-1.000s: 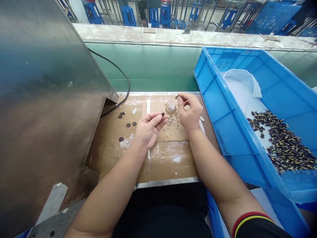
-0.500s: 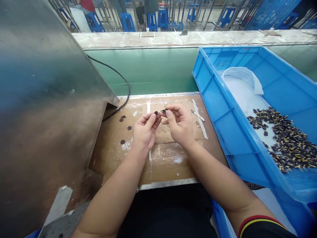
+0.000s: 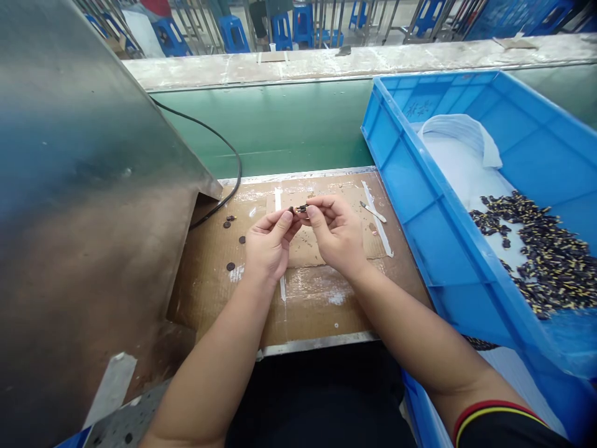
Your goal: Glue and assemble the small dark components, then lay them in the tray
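Above the cardboard sheet [image 3: 308,283], both hands meet at the centre of the view. My left hand [image 3: 269,249] pinches a small dark round disc [image 3: 291,210] between thumb and finger. Between the thumb and forefinger of my right hand [image 3: 340,236] is a small black part with brass-coloured pins [image 3: 302,208]. The pins point left at the disc; whether the two touch is too small to tell. Other dark discs [image 3: 231,266] lie on the cardboard to the left. A small knife with a pale handle [image 3: 373,212] rests right of my right hand.
A blue crate [image 3: 405,180] on the right holds a heap of small black-and-brass parts [image 3: 555,261] on a white liner. A large metal housing [image 3: 93,186] stands close on the left, with a black cable [image 3: 236,158] behind it. Green belt surface [image 3: 298,124] runs beyond the cardboard.
The pinned part and the disc have come closer together between my fingers. My left hand has shifted slightly left in view, and the whole view has tilted a little.
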Tool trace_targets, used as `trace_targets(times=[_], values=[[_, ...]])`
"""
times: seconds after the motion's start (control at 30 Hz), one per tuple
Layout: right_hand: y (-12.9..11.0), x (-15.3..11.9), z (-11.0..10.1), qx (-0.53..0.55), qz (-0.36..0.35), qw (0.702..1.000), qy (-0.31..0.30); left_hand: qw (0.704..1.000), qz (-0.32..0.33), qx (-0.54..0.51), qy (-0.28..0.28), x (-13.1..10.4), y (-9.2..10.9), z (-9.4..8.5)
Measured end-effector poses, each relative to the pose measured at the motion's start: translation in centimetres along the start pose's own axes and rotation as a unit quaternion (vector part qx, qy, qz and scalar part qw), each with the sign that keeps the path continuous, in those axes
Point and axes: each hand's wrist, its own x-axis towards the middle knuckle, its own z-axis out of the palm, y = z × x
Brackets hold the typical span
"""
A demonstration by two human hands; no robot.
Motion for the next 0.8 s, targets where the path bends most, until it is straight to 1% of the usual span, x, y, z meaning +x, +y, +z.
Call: trace_targets(times=[0.1,0.17,0.3,0.4,0.5,0.6,0.8], values=[[-0.33,0.12,-0.11,-0.014,-0.03,0.999,0.029,0.998,-0.031,-0.041,-0.02,0.03,0.34,-0.08],[-0.35,0.19,-0.19,-0.015,-0.031,0.999,0.035,0.997,-0.033,-0.059,-0.033,0.06,0.52,-0.13],[-0.12,0.27,-0.23,0.015,-0.018,1.0,0.015,0.996,-0.017,-0.077,-0.051,0.06,0.74,-0.26],[-0.17,0.27,-0.22,0.045,-0.003,0.999,-0.001,0.996,-0.007,-0.064,-0.062,0.07,0.84,-0.34],[-0.41,0.22,-0.29,0.042,0.004,0.999,-0.012,0.996,0.012,-0.047,-0.073,0.14,0.89,-0.39],[-0.53,0.15,-0.33,0.026,-0.007,0.999,-0.018,0.996,0.035,-0.034,-0.076,0.25,0.86,-0.47],[-0.38,0.14,-0.24,0.027,-0.036,0.999,-0.019,0.994,0.062,-0.018,-0.086,0.43,0.73,-0.62]])
